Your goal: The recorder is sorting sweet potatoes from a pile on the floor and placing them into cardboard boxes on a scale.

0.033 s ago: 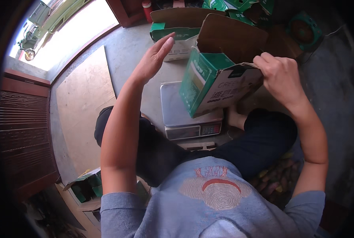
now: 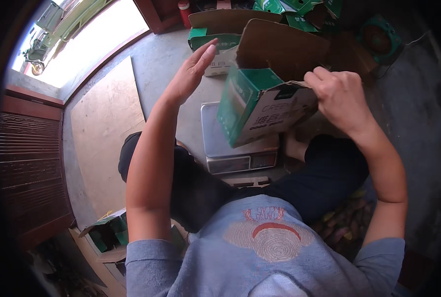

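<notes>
Dark trouser legs [image 2: 309,178] flank a scale [image 2: 218,133] on the floor [image 2: 173,64], so the nearest room for moving is narrow, with a bare foot [image 2: 295,147] close by the plate's right edge. Above the scale tilts the open-topped green-and-white box [image 2: 279,111]; it has shifted slightly left, and the right hand [image 2: 338,96] has gone with it, fingers folded and pinching the box's near upper edge. That suggests the box is being moved by this one hand and is not yet settled; whether its low corner touches the plate I cannot tell. The left hand [image 2: 189,74] has hardly moved: spread, holding nothing, it stands apart from the box's left side, with a gap between them. The raised back flap nears a second box [image 2: 216,65] just behind, which limits room there; floor and a flat board [image 2: 106,109] leave more space leftward.
</notes>
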`<control>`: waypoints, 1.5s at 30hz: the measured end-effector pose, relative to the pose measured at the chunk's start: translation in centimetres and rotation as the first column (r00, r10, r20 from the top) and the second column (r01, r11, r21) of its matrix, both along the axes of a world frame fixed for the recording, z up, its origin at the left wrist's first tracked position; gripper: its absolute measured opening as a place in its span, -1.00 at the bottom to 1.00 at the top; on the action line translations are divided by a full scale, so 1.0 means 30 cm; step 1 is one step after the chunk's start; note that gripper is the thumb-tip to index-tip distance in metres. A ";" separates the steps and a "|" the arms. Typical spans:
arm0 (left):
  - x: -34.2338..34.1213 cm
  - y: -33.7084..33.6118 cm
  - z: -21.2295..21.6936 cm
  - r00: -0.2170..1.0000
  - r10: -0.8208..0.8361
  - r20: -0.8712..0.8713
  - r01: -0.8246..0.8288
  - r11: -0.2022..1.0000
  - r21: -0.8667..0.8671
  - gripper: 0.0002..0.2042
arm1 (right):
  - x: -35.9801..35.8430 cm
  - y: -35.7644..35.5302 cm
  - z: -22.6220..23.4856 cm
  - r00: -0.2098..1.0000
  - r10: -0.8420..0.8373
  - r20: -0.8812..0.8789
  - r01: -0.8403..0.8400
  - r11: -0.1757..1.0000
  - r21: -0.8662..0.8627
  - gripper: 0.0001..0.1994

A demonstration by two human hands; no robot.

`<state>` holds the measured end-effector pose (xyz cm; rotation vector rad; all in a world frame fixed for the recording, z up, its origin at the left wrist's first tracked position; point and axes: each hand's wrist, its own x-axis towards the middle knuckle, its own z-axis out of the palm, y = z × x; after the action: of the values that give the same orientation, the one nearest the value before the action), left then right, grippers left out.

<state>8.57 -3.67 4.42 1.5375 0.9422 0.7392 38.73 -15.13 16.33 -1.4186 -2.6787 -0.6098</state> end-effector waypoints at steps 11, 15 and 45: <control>-0.170 -0.027 -0.085 0.993 0.103 0.060 -0.098 0.992 -0.077 -0.53 | -0.558 -0.204 -0.297 0.916 0.277 -0.290 -0.332 0.930 -0.161 -0.90; -0.178 -0.063 -0.113 0.980 0.014 -0.198 -0.031 0.996 -0.083 -0.75 | -0.551 -0.257 -0.299 0.938 0.223 -0.265 -0.278 0.941 -0.191 -0.95; -0.334 -0.024 -0.249 0.688 0.025 -0.726 -0.134 0.987 -0.093 -0.54 | 0.869 -1.456 -1.264 0.027 -0.990 -0.139 0.513 0.134 -0.848 -0.50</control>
<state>-1.45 -4.38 -3.05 1.6899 1.6203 0.0705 64.81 -58.81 -21.60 -2.6217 -1.0230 0.8977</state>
